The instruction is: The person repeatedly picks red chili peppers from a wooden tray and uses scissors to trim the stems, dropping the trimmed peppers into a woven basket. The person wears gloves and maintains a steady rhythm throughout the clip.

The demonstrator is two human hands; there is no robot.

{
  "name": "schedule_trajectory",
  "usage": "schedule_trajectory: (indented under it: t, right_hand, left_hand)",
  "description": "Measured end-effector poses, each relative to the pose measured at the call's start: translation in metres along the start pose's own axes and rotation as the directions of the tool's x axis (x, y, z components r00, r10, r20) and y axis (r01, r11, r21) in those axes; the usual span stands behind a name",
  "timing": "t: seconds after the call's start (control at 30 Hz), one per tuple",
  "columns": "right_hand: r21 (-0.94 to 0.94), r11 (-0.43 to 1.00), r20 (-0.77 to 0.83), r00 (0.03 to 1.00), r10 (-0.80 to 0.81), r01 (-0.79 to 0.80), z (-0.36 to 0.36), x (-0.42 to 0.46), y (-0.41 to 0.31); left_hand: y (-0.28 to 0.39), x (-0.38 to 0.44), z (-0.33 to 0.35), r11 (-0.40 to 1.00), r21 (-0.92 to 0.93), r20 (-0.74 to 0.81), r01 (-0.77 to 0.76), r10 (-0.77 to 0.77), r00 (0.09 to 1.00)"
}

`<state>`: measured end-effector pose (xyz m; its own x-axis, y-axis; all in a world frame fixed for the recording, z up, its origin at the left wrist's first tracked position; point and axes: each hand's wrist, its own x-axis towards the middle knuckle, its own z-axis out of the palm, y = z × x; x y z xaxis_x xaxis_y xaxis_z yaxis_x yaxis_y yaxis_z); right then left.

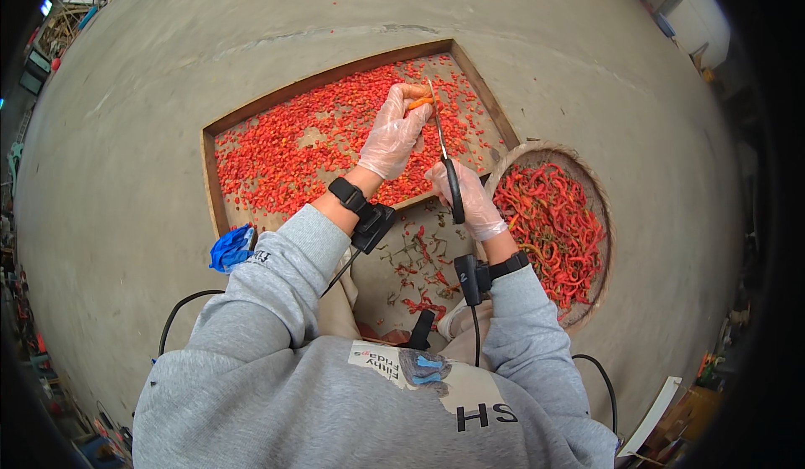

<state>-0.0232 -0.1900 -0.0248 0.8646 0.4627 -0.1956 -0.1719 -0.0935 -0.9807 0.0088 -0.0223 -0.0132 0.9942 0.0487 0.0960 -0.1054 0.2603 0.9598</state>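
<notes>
My left hand (393, 132), in a clear plastic glove, pinches an orange chili pepper (420, 102). Black-handled scissors (451, 176) are in my gloved right hand (468, 201), their blades pointing away from me and lying against the pepper's right end. Whether the blades are apart is hard to tell. Both hands are over a shallow wooden-framed tray (327, 79) strewn with cut red chili pieces (339, 135). To the right of my right hand stands a round woven basket (607, 217) holding whole red chilies (553, 230), many with green stems.
Stems and chili scraps (427, 261) litter the concrete floor between my legs. A crumpled blue plastic bag (231, 249) lies by the tray's near left corner. Cables hang from the black devices strapped to my left wrist (371, 223) and right wrist (475, 277).
</notes>
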Motion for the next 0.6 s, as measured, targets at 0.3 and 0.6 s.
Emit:
schedule_trajectory:
  t: [0.3, 0.6]
  right_hand:
    - [0.08, 0.997, -0.035, 0.999, 0.02, -0.017, 0.007, -0.004, -0.01]
    - [0.024, 0.995, -0.065, 0.993, 0.102, -0.101, 0.011, -0.005, -0.015]
  left_hand:
    - [0.004, 0.0, -0.001, 0.992, -0.115, 0.019, 0.059, -0.058, 0.998]
    - [0.001, 0.003, -0.009, 0.982, -0.182, -0.044, 0.043, -0.051, 0.998]
